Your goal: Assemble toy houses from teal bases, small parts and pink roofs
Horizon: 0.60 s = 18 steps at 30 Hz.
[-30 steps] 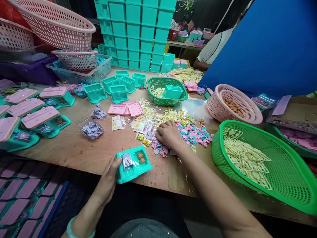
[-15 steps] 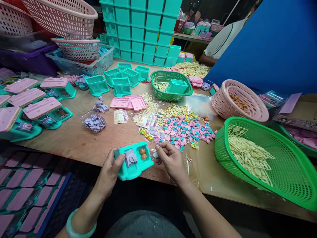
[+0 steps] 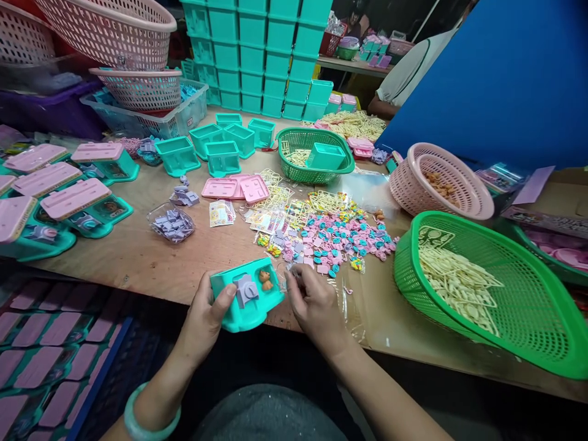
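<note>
My left hand (image 3: pixel 207 312) grips the left end of a teal plastic box (image 3: pixel 243 315), its thumb over the near edge. Inside the box are a lilac part (image 3: pixel 247 290) with a round dial and, to its right, a small brown animal figure (image 3: pixel 265 280). Just beyond the box's right end is my right hand (image 3: pixel 312 300), fingers pinched together round something small and mostly hidden, perhaps clear plastic. Past my hands lies a spread of small pink, teal and lilac pieces (image 3: pixel 337 236).
Green basket (image 3: pixel 487 349) with cream frames at right; pink basket (image 3: pixel 399 190) behind it. Clear tub of lilac parts (image 3: pixel 172 225), pink lids (image 3: pixel 255 188) and teal boxes (image 3: pixel 178 157) lie beyond my hands. Finished-looking pink-topped boxes (image 3: pixel 78 199) stand left. Another person's sleeve (image 3: pixel 408 70) is at back.
My right hand has turned, and the small grey piece visible at its fingertips before is now mostly hidden. The teal box is tilted slightly differently in my left hand. The whole view has shifted a little.
</note>
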Tool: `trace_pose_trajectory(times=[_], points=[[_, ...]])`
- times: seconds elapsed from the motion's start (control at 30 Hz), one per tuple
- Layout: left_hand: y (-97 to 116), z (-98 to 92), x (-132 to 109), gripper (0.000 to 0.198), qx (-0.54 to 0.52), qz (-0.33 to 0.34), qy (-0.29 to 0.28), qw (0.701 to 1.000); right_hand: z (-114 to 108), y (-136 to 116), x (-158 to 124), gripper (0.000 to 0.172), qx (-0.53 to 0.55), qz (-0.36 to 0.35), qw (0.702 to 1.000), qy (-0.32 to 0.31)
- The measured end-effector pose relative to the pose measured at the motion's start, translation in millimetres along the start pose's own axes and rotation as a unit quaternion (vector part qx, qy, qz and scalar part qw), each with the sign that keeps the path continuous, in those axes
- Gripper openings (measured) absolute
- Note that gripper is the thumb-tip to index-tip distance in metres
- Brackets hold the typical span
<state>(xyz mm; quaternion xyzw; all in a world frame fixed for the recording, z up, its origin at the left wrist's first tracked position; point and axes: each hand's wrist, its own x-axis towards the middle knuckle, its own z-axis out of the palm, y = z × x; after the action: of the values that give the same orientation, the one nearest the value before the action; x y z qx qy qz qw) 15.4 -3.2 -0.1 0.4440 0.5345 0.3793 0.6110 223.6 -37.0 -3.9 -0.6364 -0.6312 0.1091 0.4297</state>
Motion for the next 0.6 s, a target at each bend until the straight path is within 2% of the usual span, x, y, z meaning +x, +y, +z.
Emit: trace_pose_trajectory(times=[0.07,0.2,0.27,0.33,0.43,0.5,0.57,0.6], points=[[0.6,1.0,1.2,0.051,0.003,0.004,0.001,1.0,2.8,-2.5,-1.7,0.016,-0.027,-0.031,0.999,0.001],[-1.4,0.9,3.6,0.048,0.019,0.017,0.0,1.0,8.1,-12.6,-5.3,0.024,-0.059,-0.05,0.997,-0.015],[-3.1,-1.4,5.7,0.046,0.021,0.026,-0.003,0.999,6.6,-17.7,-5.5,0.021,-0.037,-0.064,0.996,-0.042],[-4.3,-5.4,8.6,0.042,0.016,0.032,-0.018,0.999,3.5,-19.2,-3.1,0.019,0.03,-0.056,0.995,-0.075],[-4.8,-11.9,12.5,0.04,0.009,0.045,-0.054,0.997,3.1,-12.2,5.5,0.032,0.181,0.058,0.976,-0.106],[-4.6,-14.1,13.3,0.042,0.007,0.051,-0.071,0.996,8.3,-4.8,11.8,0.046,0.277,0.147,0.934,-0.169],[-5.2,-14.2,12.9,0.044,0.007,0.05,-0.069,0.996,16.2,0.8,16.3,0.054,0.335,0.194,0.892,-0.234],[-5.9,-13.9,12.8,0.045,0.009,0.05,-0.062,0.997,20.5,2.2,17.6,0.055,0.345,0.206,0.881,-0.248]])
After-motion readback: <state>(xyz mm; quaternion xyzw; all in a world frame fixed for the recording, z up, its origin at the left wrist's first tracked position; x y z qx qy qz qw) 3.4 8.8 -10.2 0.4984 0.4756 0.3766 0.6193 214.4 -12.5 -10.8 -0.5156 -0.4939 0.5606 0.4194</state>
